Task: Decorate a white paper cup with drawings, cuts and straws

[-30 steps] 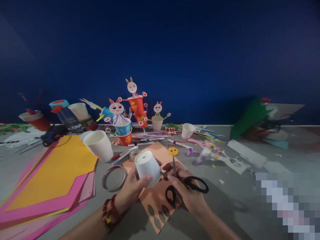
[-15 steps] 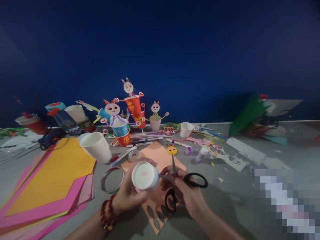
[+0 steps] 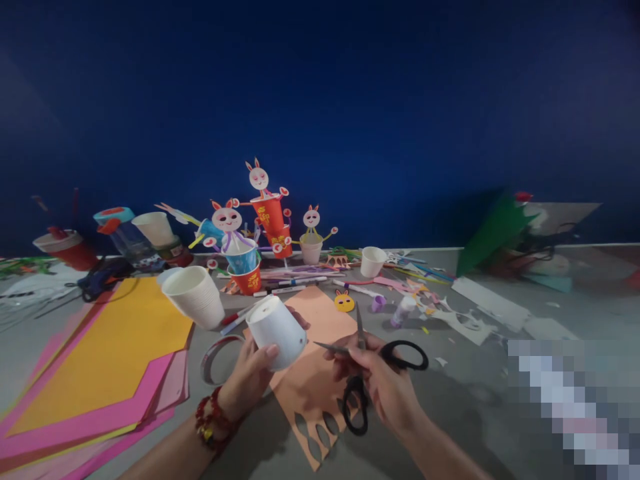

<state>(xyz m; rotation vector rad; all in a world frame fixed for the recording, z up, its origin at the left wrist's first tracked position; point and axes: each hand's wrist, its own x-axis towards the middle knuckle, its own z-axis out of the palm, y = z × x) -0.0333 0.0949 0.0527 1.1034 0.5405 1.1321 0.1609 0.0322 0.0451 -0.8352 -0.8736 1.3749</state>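
My left hand (image 3: 255, 373) grips a white paper cup (image 3: 277, 333), which is tilted with its base turned up. A small dark hole shows in that base, and a dark spot marks the side near the rim. My right hand (image 3: 383, 380) is closed on a pair of black-handled scissors (image 3: 405, 355) with spread blades. One blade points left at the cup, a short gap away from it; the other points up. Beneath both hands lies a sheet of orange paper (image 3: 313, 393) with several leaf-shaped cutouts. A yellow paper animal face (image 3: 344, 302) rests beyond the scissors.
Stacked white cups (image 3: 193, 297) and a tape roll (image 3: 220, 360) stand left, beside coloured paper (image 3: 110, 347). Behind are rabbit-faced cup figures (image 3: 243, 257) and a lone white cup (image 3: 373, 262). A glue stick (image 3: 403, 311) and paper scraps (image 3: 465, 323) lie right.
The cup first tipped its open or base end toward me, then turned back on its side-up tilt. The scissors have drawn away rightward from the cup, leaving a dark spot visible near its rim.
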